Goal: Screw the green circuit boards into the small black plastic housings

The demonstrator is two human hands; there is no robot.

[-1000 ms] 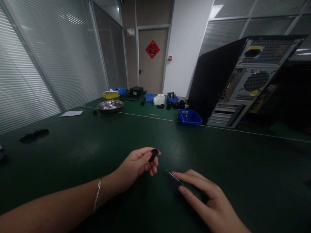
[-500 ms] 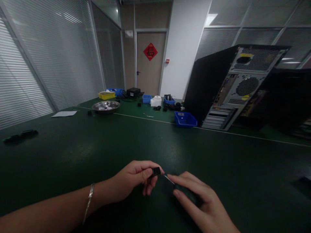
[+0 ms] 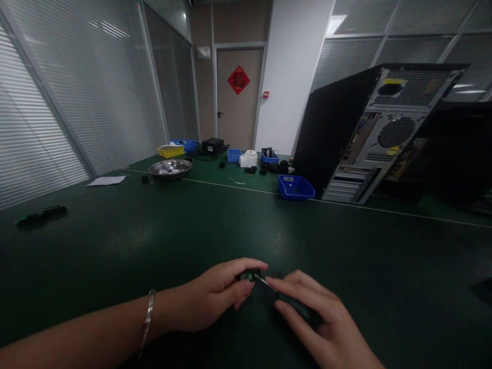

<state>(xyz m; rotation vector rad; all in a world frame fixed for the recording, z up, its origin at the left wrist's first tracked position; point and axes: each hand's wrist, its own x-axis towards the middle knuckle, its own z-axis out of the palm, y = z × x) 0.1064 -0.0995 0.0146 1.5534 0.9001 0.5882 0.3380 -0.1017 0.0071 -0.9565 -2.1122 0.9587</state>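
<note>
- The left hand [image 3: 215, 302] pinches a small black part [image 3: 248, 276] between the thumb and the fingers, low over the green table [image 3: 154, 241] near its front edge.
- A little green shows on the small black part; I cannot tell more about it, because it is small and dark.
- The right hand [image 3: 319, 323] is closed around a dark tool [image 3: 295, 307], with the forefinger stretched along it.
- The thin metal tip [image 3: 261, 280] of the dark tool points to the left and touches the small black part.
- A bracelet [image 3: 146, 323] sits on the left wrist.
- Far back on the table stands an open computer case [image 3: 369, 133], tilted, with its rear panel facing the camera.
- Just beside the computer case, on its left, is a blue bin [image 3: 295, 187].
- Further back lie a metal bowl [image 3: 170, 167], a yellow tray [image 3: 171, 151] and a white sheet of paper [image 3: 106, 180].
- At the left edge of the table lies a flat black object [image 3: 40, 217], well apart from the hands.
</note>
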